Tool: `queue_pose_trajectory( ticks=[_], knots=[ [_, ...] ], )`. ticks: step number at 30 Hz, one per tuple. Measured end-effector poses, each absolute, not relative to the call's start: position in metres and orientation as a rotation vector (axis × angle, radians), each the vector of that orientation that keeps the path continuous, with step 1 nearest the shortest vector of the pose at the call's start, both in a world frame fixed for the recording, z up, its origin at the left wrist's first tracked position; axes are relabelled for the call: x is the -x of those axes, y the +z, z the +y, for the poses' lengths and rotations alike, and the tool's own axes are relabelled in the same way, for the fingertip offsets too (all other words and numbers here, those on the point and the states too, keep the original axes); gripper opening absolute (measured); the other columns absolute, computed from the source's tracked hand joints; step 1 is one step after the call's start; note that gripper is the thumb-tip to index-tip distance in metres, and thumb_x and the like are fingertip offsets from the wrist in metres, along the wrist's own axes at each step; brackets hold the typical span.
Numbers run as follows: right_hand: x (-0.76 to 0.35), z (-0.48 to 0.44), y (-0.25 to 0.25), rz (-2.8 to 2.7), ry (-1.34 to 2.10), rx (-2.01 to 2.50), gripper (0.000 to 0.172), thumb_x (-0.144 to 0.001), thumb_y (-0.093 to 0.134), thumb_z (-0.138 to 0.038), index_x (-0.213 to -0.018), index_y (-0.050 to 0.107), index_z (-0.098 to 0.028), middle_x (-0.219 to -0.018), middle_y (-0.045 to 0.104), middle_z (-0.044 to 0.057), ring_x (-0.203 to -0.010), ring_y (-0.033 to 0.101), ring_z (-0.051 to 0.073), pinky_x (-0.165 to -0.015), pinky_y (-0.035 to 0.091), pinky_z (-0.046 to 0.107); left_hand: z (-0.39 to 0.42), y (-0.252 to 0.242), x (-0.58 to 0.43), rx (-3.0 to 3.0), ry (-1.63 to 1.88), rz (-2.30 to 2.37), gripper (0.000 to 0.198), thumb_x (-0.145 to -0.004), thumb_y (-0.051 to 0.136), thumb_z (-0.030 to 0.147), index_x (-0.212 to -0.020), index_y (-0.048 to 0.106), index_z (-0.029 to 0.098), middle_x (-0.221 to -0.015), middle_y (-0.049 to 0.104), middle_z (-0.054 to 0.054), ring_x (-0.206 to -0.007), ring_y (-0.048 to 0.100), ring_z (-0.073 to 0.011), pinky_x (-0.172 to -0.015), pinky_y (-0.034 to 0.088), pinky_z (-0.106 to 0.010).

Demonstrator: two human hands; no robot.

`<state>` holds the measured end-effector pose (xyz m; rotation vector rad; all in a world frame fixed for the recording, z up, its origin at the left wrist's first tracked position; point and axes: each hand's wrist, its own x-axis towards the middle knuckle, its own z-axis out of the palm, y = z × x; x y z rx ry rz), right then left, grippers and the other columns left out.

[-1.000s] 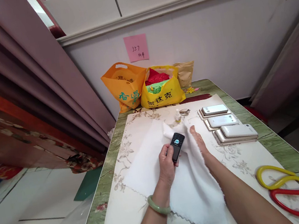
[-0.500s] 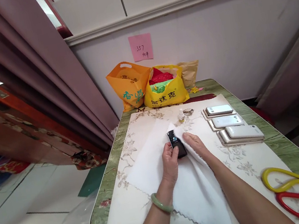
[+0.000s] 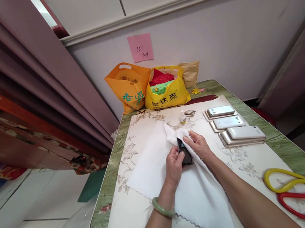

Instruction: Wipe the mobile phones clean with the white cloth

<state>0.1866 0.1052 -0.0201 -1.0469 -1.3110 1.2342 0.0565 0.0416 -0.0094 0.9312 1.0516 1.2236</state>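
Note:
A dark mobile phone [image 3: 187,157] is gripped by my left hand [image 3: 174,165], its thumb lying across the phone's face. My right hand [image 3: 198,145] pinches a fold of the white cloth [image 3: 196,195] and presses it over the phone's upper end, which is partly covered. The rest of the cloth spreads beneath both hands and drapes toward the table's near edge. Just beyond the hands stand a small white-capped bottle [image 3: 182,117] and a pair of eyeglasses [image 3: 190,113].
Stacked phones [image 3: 245,133] lie in several piles on the right. Large scissors [image 3: 301,194] with yellow and red handles rest at the near right corner. An orange bag [image 3: 129,87] and a yellow bag [image 3: 167,96] stand along the back by the wall.
My right hand has brought the cloth over the phone's upper end, hiding part of it. The phone has turned more upright in my left hand. The camera view has shifted slightly.

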Motion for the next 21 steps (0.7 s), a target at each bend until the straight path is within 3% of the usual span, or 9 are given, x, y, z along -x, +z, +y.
queue_pose_trajectory(
  ticks=[6,16,21],
  knots=[
    [-0.187,0.1073,-0.0247,-1.203,1.195,1.14,0.049,-0.077,0.057,-0.068,-0.08,0.061,-0.02,-0.064,0.059,-0.002,-0.061,0.05,0.014,-0.055,0.04,0.025,0.0414,-0.0108,-0.0574,-0.943,1.196,1.003,0.031,-0.078,0.067,0.042,-0.088,0.052,0.017,-0.062,0.05,0.006,-0.05,0.04,-0.0061,-0.049,0.035,-0.018],
    [-0.19,0.1121,-0.0253,-0.942,1.4,1.053,0.056,-0.077,0.054,-0.072,-0.093,0.066,-0.019,-0.073,0.066,0.001,-0.066,0.056,0.018,-0.063,0.044,0.028,0.0433,-0.0172,-0.055,-0.976,1.242,1.095,0.032,-0.078,0.066,0.043,-0.093,0.052,0.019,-0.06,0.051,0.006,-0.049,0.043,-0.0069,-0.046,0.037,-0.018],
    [-0.1899,0.111,-0.0241,-0.932,1.37,1.117,0.057,-0.077,0.052,-0.073,-0.093,0.064,-0.019,-0.068,0.063,0.0,-0.06,0.052,0.016,-0.057,0.042,0.027,0.0419,-0.0161,-0.0583,-1.004,1.267,1.131,0.028,-0.079,0.065,0.042,-0.091,0.052,0.019,-0.064,0.052,0.005,-0.052,0.046,-0.0082,-0.046,0.042,-0.019]
  ],
)
